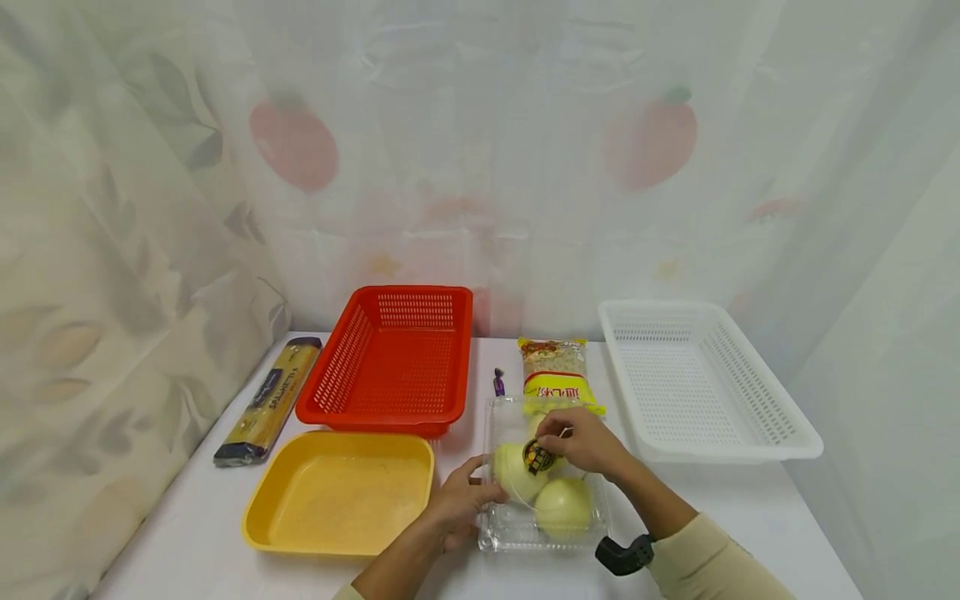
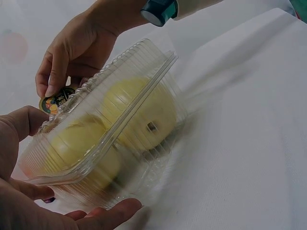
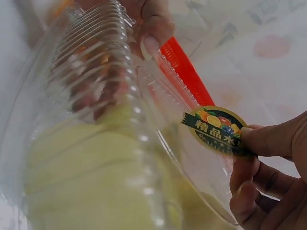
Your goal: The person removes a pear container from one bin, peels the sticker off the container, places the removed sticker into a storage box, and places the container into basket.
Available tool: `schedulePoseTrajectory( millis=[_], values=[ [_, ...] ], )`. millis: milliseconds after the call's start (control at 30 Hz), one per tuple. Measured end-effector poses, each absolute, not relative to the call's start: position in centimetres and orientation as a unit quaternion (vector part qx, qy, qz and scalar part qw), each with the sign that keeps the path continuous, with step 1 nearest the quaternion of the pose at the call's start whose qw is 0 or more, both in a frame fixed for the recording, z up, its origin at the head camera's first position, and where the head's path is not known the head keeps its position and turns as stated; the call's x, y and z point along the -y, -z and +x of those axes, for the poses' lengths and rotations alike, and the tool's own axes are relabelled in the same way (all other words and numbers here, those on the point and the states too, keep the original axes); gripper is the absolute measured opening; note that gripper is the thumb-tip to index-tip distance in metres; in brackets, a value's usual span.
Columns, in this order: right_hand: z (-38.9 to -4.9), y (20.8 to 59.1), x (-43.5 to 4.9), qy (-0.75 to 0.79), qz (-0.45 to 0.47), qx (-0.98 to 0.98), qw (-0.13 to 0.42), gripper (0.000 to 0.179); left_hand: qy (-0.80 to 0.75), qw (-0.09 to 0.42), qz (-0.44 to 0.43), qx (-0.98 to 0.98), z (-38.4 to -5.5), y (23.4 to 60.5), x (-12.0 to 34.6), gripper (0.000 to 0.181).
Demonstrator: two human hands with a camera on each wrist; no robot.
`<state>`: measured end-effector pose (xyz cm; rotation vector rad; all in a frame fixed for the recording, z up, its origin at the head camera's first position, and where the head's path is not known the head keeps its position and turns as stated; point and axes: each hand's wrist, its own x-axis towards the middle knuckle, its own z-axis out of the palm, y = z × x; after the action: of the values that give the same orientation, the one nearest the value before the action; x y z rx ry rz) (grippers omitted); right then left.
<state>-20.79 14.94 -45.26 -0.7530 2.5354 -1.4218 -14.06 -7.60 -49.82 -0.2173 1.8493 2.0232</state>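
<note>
A clear plastic clamshell box (image 1: 513,533) lies on the table, its lid over several round, pale yellow-green fruits (image 1: 564,504) that look like pears. My left hand (image 1: 459,504) grips the box's left side, thumb towards the lid and fingers lower down, as the left wrist view shows. Above the lid, my right hand (image 1: 581,442) pinches the edge of a round dark-green label sticker (image 3: 218,129) with fruit pictures between thumb and fingers. The sticker stands tilted against the lid. Whether part of it still clings to the plastic, I cannot tell.
Left of the box are a yellow basin (image 1: 337,496), a red basket (image 1: 412,375) and a spaghetti pack (image 1: 270,400). Behind it lie a small purple-wrapped candy (image 1: 498,382) and a yellow food packet (image 1: 557,371). At right stands a white basket (image 1: 705,392).
</note>
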Motion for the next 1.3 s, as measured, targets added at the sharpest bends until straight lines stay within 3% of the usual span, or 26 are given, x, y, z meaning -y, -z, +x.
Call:
schedulePoseTrajectory(
  millis=[167,833,1300],
  values=[
    [-20.5,45.4,-15.3,0.54,-0.196,-0.812,0.104,0.006,-0.715,0.2,-0.088,-0.664,-14.2,49.6,7.6,0.075],
    [-18.9,45.5,-15.7,0.725,-0.041,-0.68,0.102,0.02,-0.712,0.198,-0.092,-0.667,-14.1,49.7,7.7,0.078],
    [-18.5,46.1,-15.8,0.747,-0.02,-0.659,0.091,0.023,-0.704,0.194,-0.083,-0.678,-13.9,48.6,8.2,0.08]
  ],
)
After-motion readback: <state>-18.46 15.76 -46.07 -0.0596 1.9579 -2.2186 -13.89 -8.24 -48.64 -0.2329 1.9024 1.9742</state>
